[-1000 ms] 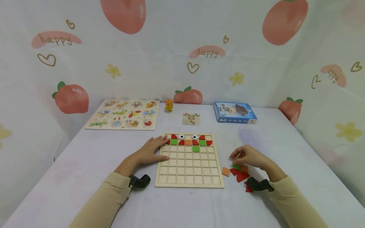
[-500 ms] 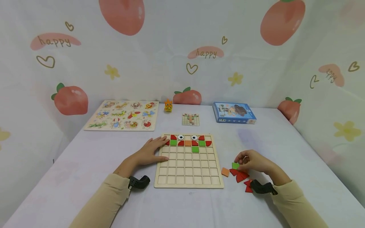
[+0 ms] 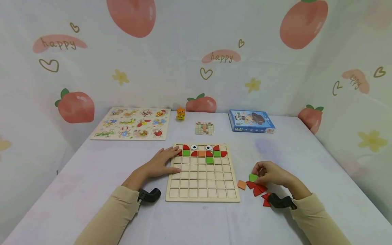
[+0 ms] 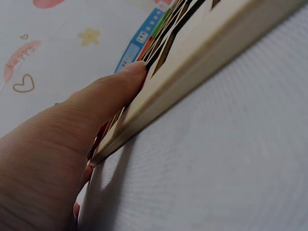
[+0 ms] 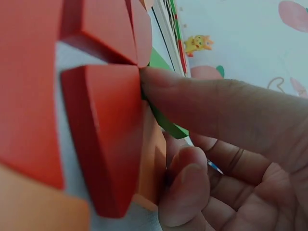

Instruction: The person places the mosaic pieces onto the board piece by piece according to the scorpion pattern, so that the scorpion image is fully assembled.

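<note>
My left hand (image 3: 160, 164) rests on the left edge of a wooden grid board (image 3: 199, 185), thumb and fingers spread; the left wrist view shows the thumb (image 4: 110, 86) on the rim. Red quarter-round pieces, green squares, an orange square and two eye pieces sit in its upper rows. To the right of the board, my right hand (image 3: 272, 173) pinches a green square tile (image 3: 253, 178) between thumb and fingers, low over loose pieces. Red pieces (image 5: 108, 134) and an orange tile (image 5: 151, 159) lie close to the fingertips in the right wrist view.
Another orange tile (image 3: 241, 184) lies by the board's right edge. Behind the board are a small pattern card (image 3: 205, 128), an insect puzzle board (image 3: 131, 124), an orange toy figure (image 3: 180, 113) and a blue box (image 3: 251, 121). A printed cloth (image 3: 171, 78) hangs behind the table.
My right hand has shifted slightly right and down and closed on the green tile, which shows more fully now. The left hand stays on the board.
</note>
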